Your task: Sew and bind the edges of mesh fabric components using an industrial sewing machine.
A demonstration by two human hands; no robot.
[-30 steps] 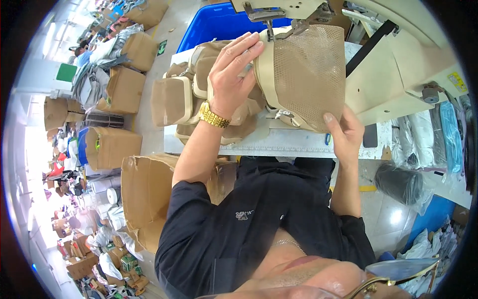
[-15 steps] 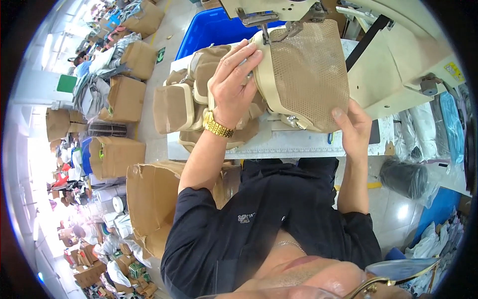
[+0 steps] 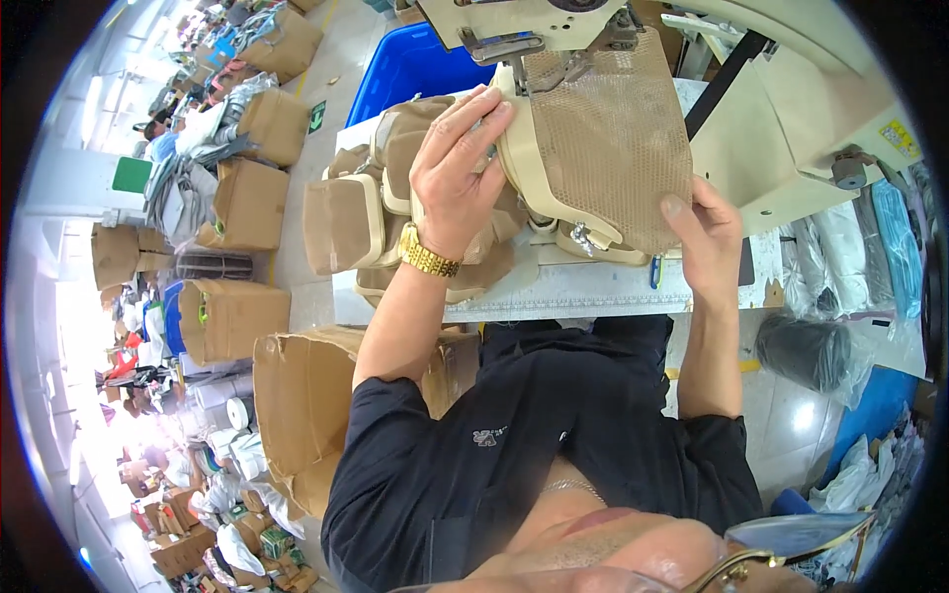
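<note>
A tan mesh bag piece [image 3: 608,148] with a cream edge band lies under the needle area of a sewing machine [image 3: 549,30]. My left hand [image 3: 457,163], with a gold watch on the wrist, rests against the cream band, its fingers stretched out flat beside the presser foot [image 3: 518,79]. The bag's lower right edge is pinched between the thumb and fingers of my right hand [image 3: 707,237]; those fingers are partly hidden behind the mesh. A metal zipper pull [image 3: 585,239] shows at the bag's lower corner. Under my left hand the palm side cannot be seen.
Several tan pouches with cream trim [image 3: 341,222] are heaped on the white table [image 3: 593,295] at left. Behind them stands a blue bin [image 3: 400,69]. An open cardboard box [image 3: 301,410] sits below the table's left side. Plastic-wrapped rolls [image 3: 806,351] lie at right.
The bag piece has shifted slightly away from me and left under the machine. My right hand has moved a little farther away with its edge; my left hand has barely moved.
</note>
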